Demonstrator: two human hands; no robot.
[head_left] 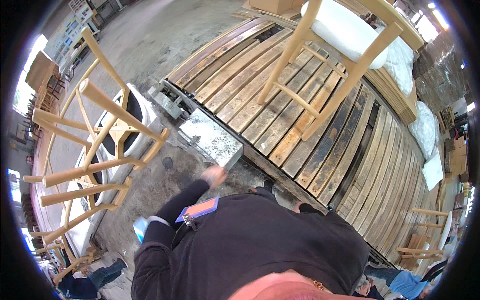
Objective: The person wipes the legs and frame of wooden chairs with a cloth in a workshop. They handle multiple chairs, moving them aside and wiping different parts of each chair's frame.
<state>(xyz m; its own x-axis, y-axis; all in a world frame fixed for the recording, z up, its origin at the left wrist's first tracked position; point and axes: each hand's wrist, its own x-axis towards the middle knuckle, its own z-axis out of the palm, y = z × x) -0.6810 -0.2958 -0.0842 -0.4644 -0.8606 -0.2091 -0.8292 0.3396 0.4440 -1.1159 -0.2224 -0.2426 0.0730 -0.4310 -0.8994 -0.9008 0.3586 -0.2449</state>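
My left hand [214,176] is beside the front corner of a grey, speckled metal box [212,139]. It is smeared by motion, so its fingers and any touch on the box cannot be made out. Only a sliver of my right hand [299,206] shows, close to the edge of the slatted wooden platform [280,107]; its fingers are hidden. On that platform stands a light wooden chair [345,82] with a white seat, apart from both hands.
Several upturned wooden chairs [107,132] with pale seats are stacked at left, legs sticking out. Flat cardboard [395,95] and plastic-wrapped items [422,127] lie at far right. Another chair [432,235] is at lower right. People appear at lower left [95,280] and lower right [405,282].
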